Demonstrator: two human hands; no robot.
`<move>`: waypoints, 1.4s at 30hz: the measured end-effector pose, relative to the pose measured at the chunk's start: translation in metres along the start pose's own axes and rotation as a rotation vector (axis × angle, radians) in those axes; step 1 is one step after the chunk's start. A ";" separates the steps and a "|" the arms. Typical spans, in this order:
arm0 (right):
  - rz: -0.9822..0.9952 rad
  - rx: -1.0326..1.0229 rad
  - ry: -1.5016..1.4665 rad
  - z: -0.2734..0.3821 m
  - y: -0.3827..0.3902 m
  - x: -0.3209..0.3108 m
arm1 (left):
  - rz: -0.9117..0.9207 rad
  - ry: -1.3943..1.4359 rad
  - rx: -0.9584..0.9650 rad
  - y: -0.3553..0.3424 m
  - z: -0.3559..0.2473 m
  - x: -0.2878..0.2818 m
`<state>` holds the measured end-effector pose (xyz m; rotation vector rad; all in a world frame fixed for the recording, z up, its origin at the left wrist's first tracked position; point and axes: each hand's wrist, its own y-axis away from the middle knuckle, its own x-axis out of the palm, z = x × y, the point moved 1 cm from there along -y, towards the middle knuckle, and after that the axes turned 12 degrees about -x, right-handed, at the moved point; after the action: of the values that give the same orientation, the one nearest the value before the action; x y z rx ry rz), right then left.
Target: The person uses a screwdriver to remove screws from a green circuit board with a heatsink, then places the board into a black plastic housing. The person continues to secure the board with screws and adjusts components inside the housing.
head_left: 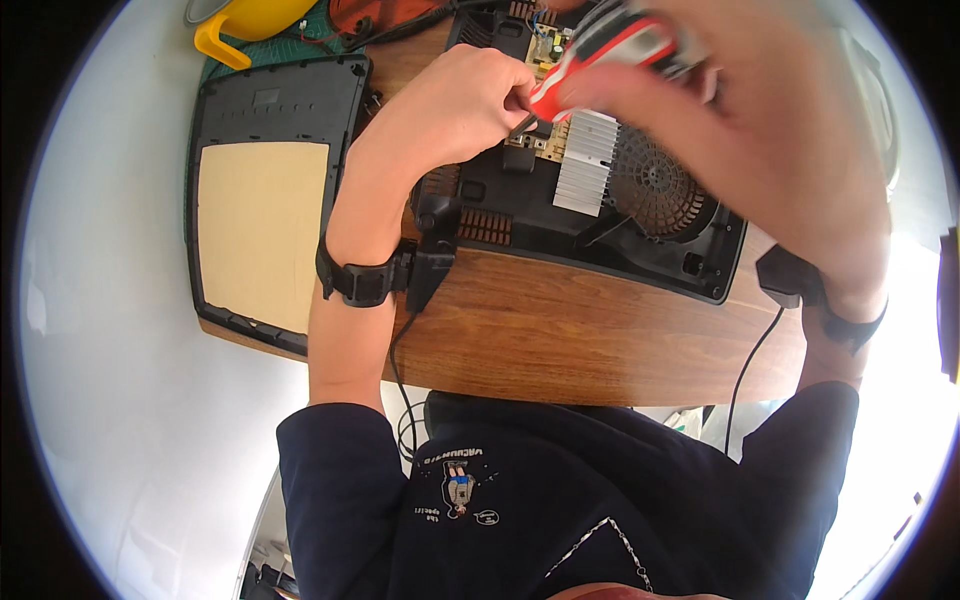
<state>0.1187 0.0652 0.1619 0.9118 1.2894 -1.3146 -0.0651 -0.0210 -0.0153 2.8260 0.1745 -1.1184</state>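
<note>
My right hand (745,90), blurred by motion, grips a red, white and black hand tool (640,45) whose exact kind I cannot make out. The tool's red end points down and left, at the fingertips of my left hand (485,95). Those fingers are pinched together by that end; a small dark piece shows under them, but what they hold is mostly hidden. Both hands are over the opened black housing of an induction cooker (540,235). Inside it are a circuit board (551,45), a silver finned heat sink (585,165) and a round fan (655,175).
A black-framed panel with a cream sheet (262,225) lies left of the housing on the wooden table (560,320). Behind it are a yellow container (250,25) and an orange item (385,15) on a green mat. Cables hang from the black wrist straps.
</note>
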 end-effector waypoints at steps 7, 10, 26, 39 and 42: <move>-0.206 0.424 0.029 -0.026 0.078 -0.010 | 0.086 -0.080 -0.114 0.000 -0.007 -0.004; -0.269 0.598 0.038 -0.039 0.111 -0.008 | 0.107 -0.116 -0.141 -0.001 -0.012 -0.006; -0.626 0.717 -0.268 -0.056 0.158 0.015 | 0.166 -0.065 -0.200 0.001 -0.024 -0.015; -0.619 0.717 -0.302 -0.069 0.178 0.030 | 0.160 -0.077 -0.263 -0.001 -0.030 -0.014; -0.637 0.712 -0.307 -0.072 0.178 0.033 | 0.162 -0.061 -0.287 -0.002 -0.030 -0.014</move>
<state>0.2763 0.1501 0.0858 0.7267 0.8893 -2.4065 -0.0550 -0.0158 0.0158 2.5020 0.0905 -1.0502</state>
